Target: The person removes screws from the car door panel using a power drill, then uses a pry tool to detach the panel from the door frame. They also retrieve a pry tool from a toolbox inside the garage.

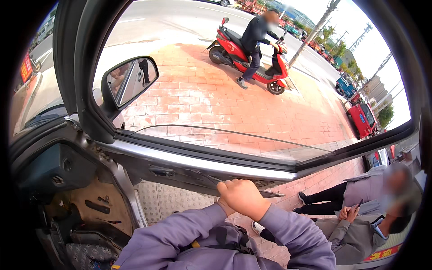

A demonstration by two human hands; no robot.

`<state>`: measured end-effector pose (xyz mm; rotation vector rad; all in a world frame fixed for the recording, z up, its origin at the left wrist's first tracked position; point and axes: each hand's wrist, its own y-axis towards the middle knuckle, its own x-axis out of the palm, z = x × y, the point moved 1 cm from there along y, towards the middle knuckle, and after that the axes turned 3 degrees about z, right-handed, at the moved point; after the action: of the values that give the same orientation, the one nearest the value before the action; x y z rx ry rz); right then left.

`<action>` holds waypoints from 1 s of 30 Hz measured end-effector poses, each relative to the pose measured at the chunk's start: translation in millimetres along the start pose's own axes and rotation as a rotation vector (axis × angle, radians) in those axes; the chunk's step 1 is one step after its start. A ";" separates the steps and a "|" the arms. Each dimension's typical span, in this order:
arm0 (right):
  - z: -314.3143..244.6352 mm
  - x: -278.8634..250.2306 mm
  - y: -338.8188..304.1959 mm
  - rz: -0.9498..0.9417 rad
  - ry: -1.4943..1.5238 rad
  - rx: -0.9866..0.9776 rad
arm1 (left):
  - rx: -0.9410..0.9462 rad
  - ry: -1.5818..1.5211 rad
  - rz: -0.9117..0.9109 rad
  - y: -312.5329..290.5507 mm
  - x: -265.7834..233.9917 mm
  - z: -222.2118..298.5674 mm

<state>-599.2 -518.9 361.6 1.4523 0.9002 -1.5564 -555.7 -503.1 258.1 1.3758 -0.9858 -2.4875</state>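
While both hands (243, 198) overlap at the open car door's (189, 166) lower window edge, fingers curl closed on the black trim strip (265, 193); which hand lies on top, unclear.

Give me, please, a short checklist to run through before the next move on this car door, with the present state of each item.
1. Hands on the door: both hands are clasped together at the lower edge of the door. Ok.
2. What the hands hold: hidden by the knuckles. Cannot tell.
3. Door position: swung wide open over the brick pavement. Ok.
4. Window glass: partly lowered, its top edge shows across the frame. Ok.
5. Space near the door: a seated person is close on the right, feet near the door's end. Not ok.
6. Mirror: in place on the door. Ok.
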 end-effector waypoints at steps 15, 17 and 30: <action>83.2 -12.9 4.4 0.128 0.122 0.003 | 0.070 0.077 -0.064 4.5 -0.4 5.9; 80.7 -12.4 8.6 0.104 0.071 0.008 | 0.058 0.080 -0.027 0.4 -1.6 8.9; 63.8 11.0 -113.6 0.171 0.735 0.565 | 0.147 -0.029 0.008 -30.5 -44.4 13.4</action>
<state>-729.2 -529.7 353.3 2.5295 0.7141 -1.1913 -535.1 -454.9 276.3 1.3757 -1.1992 -2.4798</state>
